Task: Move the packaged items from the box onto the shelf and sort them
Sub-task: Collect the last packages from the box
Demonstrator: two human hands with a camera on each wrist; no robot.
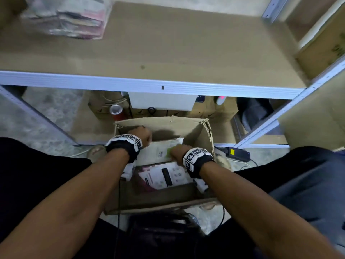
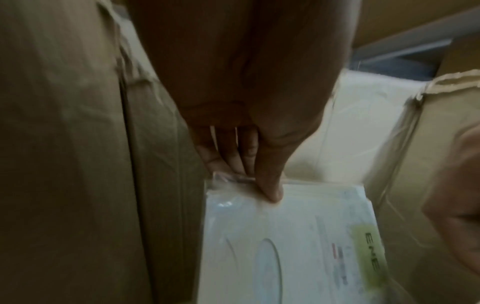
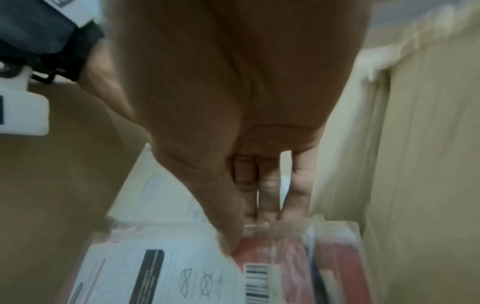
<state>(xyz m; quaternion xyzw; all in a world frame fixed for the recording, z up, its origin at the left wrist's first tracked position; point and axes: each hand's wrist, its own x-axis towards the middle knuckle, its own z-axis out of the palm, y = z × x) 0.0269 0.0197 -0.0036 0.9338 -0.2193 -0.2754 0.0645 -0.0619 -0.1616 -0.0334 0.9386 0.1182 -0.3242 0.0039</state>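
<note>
Box (image 1: pixel 194 128): an open cardboard carton is sitting on the floor, below and in front of the shelf (image 1: pixel 168 53).
Left hand (image 1: pixel 140 136): is reaching into the box, thumb and fingers pinching the far-left corner of the white package (image 2: pixel 285 246) with a green label.
Right hand (image 1: pixel 177 153): is inside the box at its right wall, thumb and fingers gripping the edge of a red-and-white package (image 3: pixel 285 267) in clear wrap.
Shelf stack (image 1: pixel 71 17): wrapped packages are lying on the shelf, at its far-left corner, well apart from the box.
</note>
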